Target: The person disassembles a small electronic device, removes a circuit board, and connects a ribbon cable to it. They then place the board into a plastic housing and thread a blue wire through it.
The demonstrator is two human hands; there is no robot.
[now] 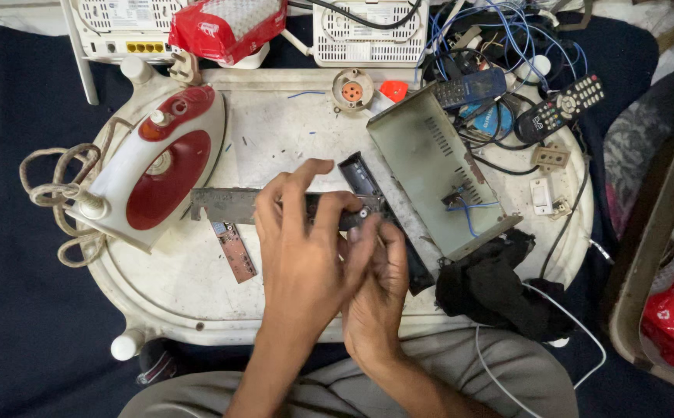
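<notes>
Both my hands meet over the middle of a white oval tray-like surface point(198, 302). My left hand point(302, 248) grips a long dark metal panel point(225, 204) that sticks out to the left. My right hand point(376, 290) pinches the same panel's right end, close to a black plastic front bezel point(362, 176). An open grey metal device casing point(430, 166) with blue wires lies tilted just right of my hands. A small brown circuit board point(235, 251) rests under the panel.
A red and white clothes iron point(159, 166) with a coiled cord sits at left. A black cloth point(499, 286) lies at right. Remote controls point(561, 108), tangled wires, white routers point(368, 35) and a red packet point(225, 27) crowd the back.
</notes>
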